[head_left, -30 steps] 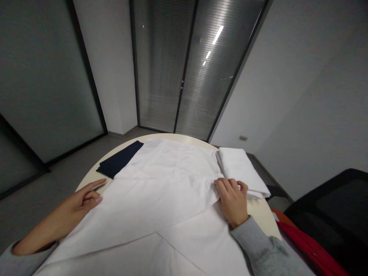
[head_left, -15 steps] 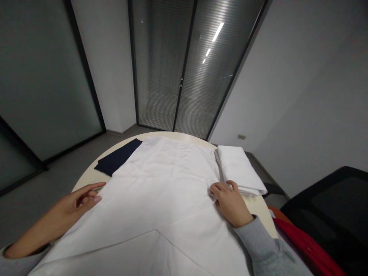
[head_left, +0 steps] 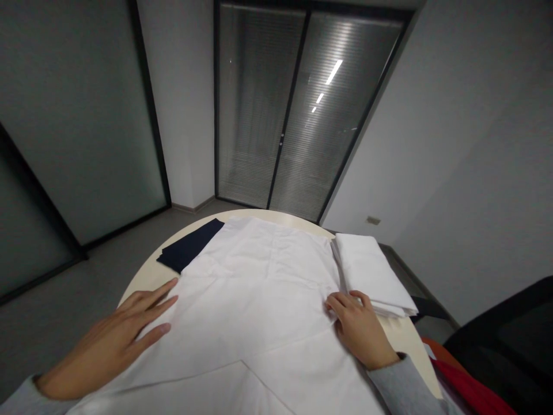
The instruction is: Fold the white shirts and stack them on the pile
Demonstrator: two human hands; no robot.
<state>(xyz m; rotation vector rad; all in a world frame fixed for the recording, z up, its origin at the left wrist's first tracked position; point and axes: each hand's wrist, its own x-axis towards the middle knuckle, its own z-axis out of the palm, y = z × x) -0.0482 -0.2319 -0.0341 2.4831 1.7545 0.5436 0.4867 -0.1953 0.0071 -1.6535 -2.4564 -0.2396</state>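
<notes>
Head view: a large white cloth [head_left: 254,300] lies spread across the round table [head_left: 149,271], a folded flap crossing its near part. Left hand [head_left: 114,340] rests flat on the cloth's left edge, fingers splayed wide and holding nothing. Right hand [head_left: 360,328] presses the cloth's right edge, fingers lightly curled on the fabric, just beside a folded white stack [head_left: 374,271]. A dark navy cloth [head_left: 190,248] peeks out at far left.
</notes>
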